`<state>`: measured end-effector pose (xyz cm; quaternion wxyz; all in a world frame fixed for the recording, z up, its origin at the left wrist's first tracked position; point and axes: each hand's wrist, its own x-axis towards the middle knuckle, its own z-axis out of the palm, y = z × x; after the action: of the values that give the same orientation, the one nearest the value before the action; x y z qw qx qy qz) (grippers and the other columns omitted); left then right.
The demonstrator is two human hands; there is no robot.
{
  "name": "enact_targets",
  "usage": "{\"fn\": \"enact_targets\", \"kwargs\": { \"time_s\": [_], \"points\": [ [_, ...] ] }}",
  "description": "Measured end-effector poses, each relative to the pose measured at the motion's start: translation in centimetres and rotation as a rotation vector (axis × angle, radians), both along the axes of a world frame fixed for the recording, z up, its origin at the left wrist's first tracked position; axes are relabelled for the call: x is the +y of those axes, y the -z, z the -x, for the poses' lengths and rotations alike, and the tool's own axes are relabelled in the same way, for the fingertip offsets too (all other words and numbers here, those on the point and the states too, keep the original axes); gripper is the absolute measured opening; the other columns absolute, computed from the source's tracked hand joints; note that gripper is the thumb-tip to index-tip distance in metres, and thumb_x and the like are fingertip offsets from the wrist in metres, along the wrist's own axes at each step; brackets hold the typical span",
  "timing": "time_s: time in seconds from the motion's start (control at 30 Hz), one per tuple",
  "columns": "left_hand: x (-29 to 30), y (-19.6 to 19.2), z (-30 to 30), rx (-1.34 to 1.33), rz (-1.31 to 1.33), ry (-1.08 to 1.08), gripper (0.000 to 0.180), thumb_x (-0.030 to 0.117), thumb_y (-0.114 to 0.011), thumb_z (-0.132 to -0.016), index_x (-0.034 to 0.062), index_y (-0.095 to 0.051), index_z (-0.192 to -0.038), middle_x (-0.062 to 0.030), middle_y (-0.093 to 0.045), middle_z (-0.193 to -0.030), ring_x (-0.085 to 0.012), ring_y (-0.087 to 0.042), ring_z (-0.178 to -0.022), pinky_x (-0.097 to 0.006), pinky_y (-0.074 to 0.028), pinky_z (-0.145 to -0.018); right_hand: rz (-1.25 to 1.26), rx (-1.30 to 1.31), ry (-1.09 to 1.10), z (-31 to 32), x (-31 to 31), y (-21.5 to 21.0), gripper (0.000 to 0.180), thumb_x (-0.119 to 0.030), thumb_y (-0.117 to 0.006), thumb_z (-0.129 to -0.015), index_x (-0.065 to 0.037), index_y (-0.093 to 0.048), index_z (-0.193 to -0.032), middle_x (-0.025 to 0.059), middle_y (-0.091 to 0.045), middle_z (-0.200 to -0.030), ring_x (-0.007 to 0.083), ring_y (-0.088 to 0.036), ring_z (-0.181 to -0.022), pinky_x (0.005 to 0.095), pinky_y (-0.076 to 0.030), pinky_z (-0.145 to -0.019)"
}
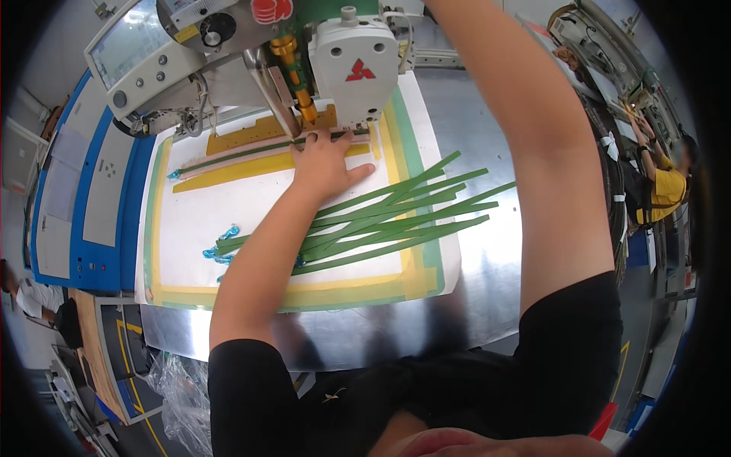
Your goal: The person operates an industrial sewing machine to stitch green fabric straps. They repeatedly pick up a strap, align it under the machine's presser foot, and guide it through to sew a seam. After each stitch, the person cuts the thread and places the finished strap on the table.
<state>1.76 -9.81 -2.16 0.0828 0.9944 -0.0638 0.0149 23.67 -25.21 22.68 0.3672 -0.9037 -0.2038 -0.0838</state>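
While the left hand (326,161) lies flat on the white template board (228,221), its fingers are spread and pressed down on a single green strip (251,152) that runs along the yellow guide (228,172) toward the sewing head (354,68); the fingertips sit right at the foot of the machine, just under the needle area with its brass-coloured fitting (293,68); nothing is gripped here – the palm is open and the strip is simply pinned beneath it; the left forearm crosses over a loose fan of green strips (411,213) lying on the board's right half, their right ends reaching out onto the shiny metal table (487,289); at the left ends of those strips small blue clips or tags (221,247) show, too small to tell exactly what they are; the right arm (533,152) rises up the right side of the view and leaves it at the top edge beside the machine, so the right hand itself is out of sight – whether it holds anything cannot be told; the board is edged in yellow and green tape and sits squarely on the metal table under the sewing head; to the left stands a blue and grey control unit (76,206) with a tilted screen panel (133,49) above it; far right, another person in a yellow shirt (668,186) works at a separate bench, well apart from this station
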Motion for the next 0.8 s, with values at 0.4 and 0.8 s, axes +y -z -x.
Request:
{"fn": "enact_targets", "kwargs": {
  "time_s": [0.4,0.8],
  "points": [
    [3.3,-1.1,-0.6,0.102,0.087,0.096,0.081,0.065,-0.070,-0.085,0.0199,-0.058,-0.151,-0.0227,-0.048,-0.154,-0.0439,-0.043,-0.145,-0.069,-0.032,-0.117,0.181,-0.107,-0.269,-2.3,4.9,0.1,0.024,-0.022,-0.068,-0.090,-0.001,-0.078,-0.097,0.0137,-0.070,-0.077,0.0265,-0.064,-0.064,0.0414,-0.050,-0.058],
    [25.5,1.6,2.1,-0.292,0.009,-0.389,0.045,0.035,-0.070,-0.095,0.0054,-0.071,-0.129,-0.0214,-0.069,-0.123,-0.0406,-0.063,-0.120,-0.050,-0.051,-0.104,-0.068,-0.358,-0.088,0.6,-3.6,1.1,0.047,-0.024,-0.083,-0.083,0.003,-0.069,-0.120,0.0145,-0.074,-0.094,0.0279,-0.069,-0.086,0.0389,-0.056,-0.079]
  ]
}}
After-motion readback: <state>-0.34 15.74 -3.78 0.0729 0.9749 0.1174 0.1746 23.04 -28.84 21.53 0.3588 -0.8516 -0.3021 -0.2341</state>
